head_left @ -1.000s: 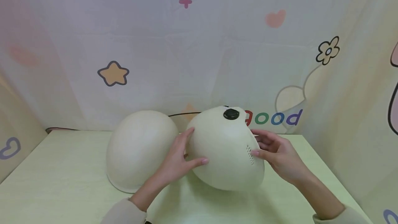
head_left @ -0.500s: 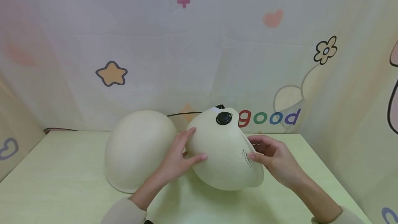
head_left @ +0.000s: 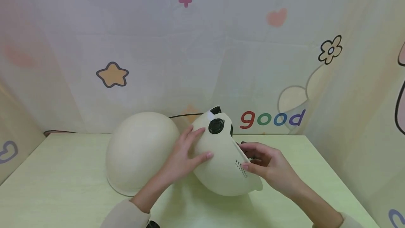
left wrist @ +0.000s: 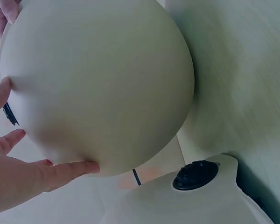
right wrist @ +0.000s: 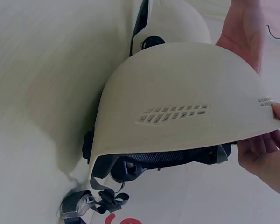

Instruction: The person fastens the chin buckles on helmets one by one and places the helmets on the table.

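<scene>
A cream helmet (head_left: 218, 168), tilted with its rim toward the right, is between both hands. Its shell has a round black knob (head_left: 216, 126) and slotted vents (right wrist: 177, 113). My right hand (head_left: 272, 168) pinches the rim, thumb on the outer shell and fingers inside. Spread over the crown, my left hand (head_left: 181, 154) rests with fairly straight fingers and thumb. Dark padding (right wrist: 177, 157) shows under the rim in the right wrist view, and a chin strap (right wrist: 74, 203) hangs below. A second cream helmet (head_left: 142, 150) sits on the table close to the left.
The pale green table (head_left: 50, 185) lies under both helmets. A printed curtain (head_left: 152, 45) hangs behind and at the sides. A thin dark cord (head_left: 186, 115) runs along the back, partly hidden by the helmets.
The held helmet has turned and tipped, its black knob shifting left and down. My right hand has moved left and slightly down with the rim. My left hand and the second helmet hardly move.
</scene>
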Available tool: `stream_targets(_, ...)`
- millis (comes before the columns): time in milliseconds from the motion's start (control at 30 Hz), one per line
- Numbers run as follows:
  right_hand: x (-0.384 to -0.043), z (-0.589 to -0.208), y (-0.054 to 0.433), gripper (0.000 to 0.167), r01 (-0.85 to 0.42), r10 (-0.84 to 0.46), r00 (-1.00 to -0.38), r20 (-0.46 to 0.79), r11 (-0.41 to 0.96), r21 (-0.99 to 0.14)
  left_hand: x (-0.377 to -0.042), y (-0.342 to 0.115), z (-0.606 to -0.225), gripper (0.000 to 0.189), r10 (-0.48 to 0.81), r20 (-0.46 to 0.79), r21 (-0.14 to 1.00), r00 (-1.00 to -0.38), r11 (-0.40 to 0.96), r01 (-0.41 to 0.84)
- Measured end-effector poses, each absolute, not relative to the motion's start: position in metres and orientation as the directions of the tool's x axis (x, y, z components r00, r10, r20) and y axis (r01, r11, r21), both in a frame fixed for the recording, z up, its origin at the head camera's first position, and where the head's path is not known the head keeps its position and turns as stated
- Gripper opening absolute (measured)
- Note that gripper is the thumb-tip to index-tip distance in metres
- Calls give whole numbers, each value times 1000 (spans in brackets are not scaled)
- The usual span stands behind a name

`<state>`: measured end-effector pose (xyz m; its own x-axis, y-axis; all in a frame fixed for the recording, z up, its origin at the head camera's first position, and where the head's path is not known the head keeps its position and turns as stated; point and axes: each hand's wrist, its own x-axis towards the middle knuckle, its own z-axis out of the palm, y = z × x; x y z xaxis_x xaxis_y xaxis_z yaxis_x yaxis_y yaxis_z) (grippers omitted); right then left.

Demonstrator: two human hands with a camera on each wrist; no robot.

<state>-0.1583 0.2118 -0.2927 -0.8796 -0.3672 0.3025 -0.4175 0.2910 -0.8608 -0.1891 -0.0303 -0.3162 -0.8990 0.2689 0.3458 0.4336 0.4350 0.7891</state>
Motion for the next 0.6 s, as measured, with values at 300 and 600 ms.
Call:
stream_targets(300,-153,-293,200,35,-501,-413,-839,354,331,-800,-185,-31,-304,64,242,326,780,-914,477,405)
stream_targets(600,-151,-294,197,43,-483,-482,-830,281,367,-795,-182,-29,-298,75,224,293,772,-929,517,368)
